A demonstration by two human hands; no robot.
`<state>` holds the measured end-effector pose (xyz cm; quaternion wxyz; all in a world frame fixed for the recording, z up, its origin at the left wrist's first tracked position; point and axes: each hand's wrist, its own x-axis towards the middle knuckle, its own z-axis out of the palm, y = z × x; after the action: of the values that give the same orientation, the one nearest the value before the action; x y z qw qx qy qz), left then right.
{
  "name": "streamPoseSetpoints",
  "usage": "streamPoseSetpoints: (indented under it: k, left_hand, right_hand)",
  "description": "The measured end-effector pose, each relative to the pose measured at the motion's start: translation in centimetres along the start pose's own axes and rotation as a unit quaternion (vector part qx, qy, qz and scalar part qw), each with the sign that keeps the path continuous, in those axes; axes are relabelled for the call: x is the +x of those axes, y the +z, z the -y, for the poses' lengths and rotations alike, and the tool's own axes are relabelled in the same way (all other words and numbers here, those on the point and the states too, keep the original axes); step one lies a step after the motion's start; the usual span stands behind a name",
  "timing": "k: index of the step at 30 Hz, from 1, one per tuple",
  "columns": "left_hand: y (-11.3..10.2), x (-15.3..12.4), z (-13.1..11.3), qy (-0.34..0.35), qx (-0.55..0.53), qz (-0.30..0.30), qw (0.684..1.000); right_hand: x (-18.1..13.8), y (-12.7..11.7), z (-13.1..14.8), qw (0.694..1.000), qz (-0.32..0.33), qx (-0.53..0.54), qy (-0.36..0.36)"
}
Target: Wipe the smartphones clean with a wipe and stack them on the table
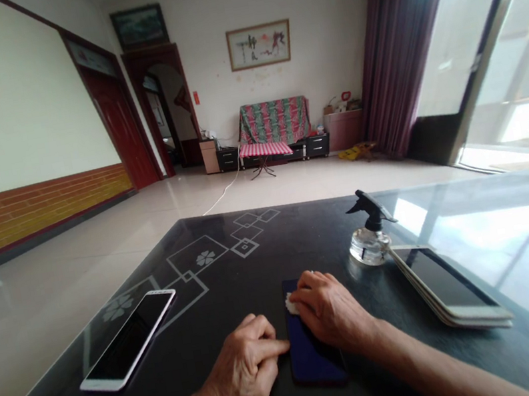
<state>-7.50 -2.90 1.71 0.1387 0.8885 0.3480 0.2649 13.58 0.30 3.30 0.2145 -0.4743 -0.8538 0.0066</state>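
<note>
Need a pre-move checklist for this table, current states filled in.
1. White wad held: ok, pinched in the right hand.
2. Blue phone flat on the table: ok.
3. Blue phone uncovered: not ok, right hand covers part of it.
4. Left hand bracing that phone: cannot tell; finger at its left edge, pressure not visible.
5. Spray bottle upright: ok.
6. White phone apart from left hand: ok.
</note>
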Motion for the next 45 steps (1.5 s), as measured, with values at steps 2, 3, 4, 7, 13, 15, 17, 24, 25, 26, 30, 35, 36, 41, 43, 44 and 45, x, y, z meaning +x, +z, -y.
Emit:
streamPoseSetpoints:
  k: [2, 3, 4, 7, 13, 15, 17, 24, 25, 26, 30, 35, 36, 41, 43, 44, 45]
  left_hand:
    - [0.0, 0.0, 0.0, -0.002, 0.003, 0.001, 1.0]
    - [0.0, 0.0, 0.0, -0.002, 0.004, 0.001, 1.0]
    - [0.0, 0.0, -0.1, -0.002, 0.006, 0.002, 1.0]
    - [0.1, 0.0, -0.1, 0.0, 0.008, 0.002, 1.0]
    - [0.2, 0.1, 0.1, 0.005, 0.008, -0.004, 1.0]
    - [0.1, 0.0, 0.1, 0.005, 0.01, -0.003, 1.0]
    - [0.1, 0.0, 0.0, 0.005, 0.009, -0.002, 1.0]
    - [-0.1, 0.1, -0.2, 0.006, 0.012, 0.0, 1.0]
    - [-0.1, 0.1, -0.2, 0.006, 0.012, 0.001, 1.0]
    - [-0.1, 0.1, -0.2, 0.006, 0.012, 0.001, 1.0]
    - [0.0, 0.1, -0.1, 0.001, 0.016, 0.001, 1.0]
    - [0.0, 0.1, -0.1, 0.005, 0.016, -0.003, 1.0]
    - [0.0, 0.1, -0.1, 0.005, 0.015, -0.002, 1.0]
    - [-0.1, 0.1, -0.2, 0.004, 0.011, -0.004, 1.0]
    - [-0.2, 0.1, -0.2, 0.006, 0.009, -0.005, 1.0]
    - [-0.2, 0.1, -0.2, 0.005, 0.01, -0.004, 1.0]
    - [-0.2, 0.1, -0.2, 0.005, 0.01, -0.003, 1.0]
  right_hand:
    - [-0.1, -0.2, -0.8, 0.999, -0.005, -0.023, 0.038]
    - [-0.1, -0.3, -1.1, 0.998, -0.006, -0.034, 0.056]
    - [-0.1, -0.4, -1.4, 0.997, -0.008, -0.044, 0.07]
    - [-0.1, -0.4, -1.7, 0.994, -0.016, -0.061, 0.088]
    - [0.4, -0.3, 0.1, 0.998, 0.015, -0.052, 0.03]
    - [0.4, -0.3, 1.0, 0.999, 0.029, -0.038, 0.004]
    - [0.4, -0.4, 1.7, 0.999, 0.045, -0.022, -0.02]
    - [0.6, -0.3, 0.9, 0.999, 0.043, -0.009, -0.024]
    - [0.7, -0.3, 0.5, 0.999, 0.036, -0.013, -0.01]
    - [0.8, -0.4, 0.0, 0.999, 0.03, -0.019, 0.005]
    - [0.7, -1.1, -1.3, 0.994, 0.031, -0.065, 0.078]
    - [0.2, -1.0, -1.5, 0.992, 0.017, -0.089, 0.091]
    - [0.2, -0.8, -1.4, 0.993, 0.012, -0.085, 0.077]
    - [0.6, 0.5, -0.7, 1.0, -0.013, -0.005, 0.013]
    - [0.8, 0.8, -0.4, 0.999, -0.018, 0.031, -0.01]
    - [0.9, 0.9, -0.2, 0.999, -0.016, 0.044, -0.024]
    - [0.9, 0.9, -0.1, 0.998, -0.012, 0.053, -0.039]
